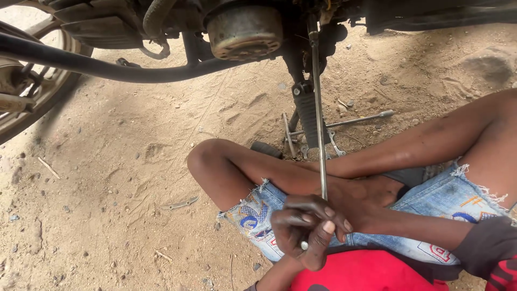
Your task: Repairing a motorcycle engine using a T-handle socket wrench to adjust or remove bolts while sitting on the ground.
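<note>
A long thin metal rod tool runs from my lap up into the underside of a motorcycle engine. My left hand is closed around the rod's lower end, with a small metal tip showing below the fingers. Just behind it, my right hand wraps the same shaft, its forearm coming in from the right. I sit on sandy ground in torn denim shorts with my knees bent under the bike.
A black exhaust pipe crosses the upper left beside the rear wheel. A ribbed foot peg hangs under the engine. On the sand lie a T-handle wrench, spanners and a small bent metal strip.
</note>
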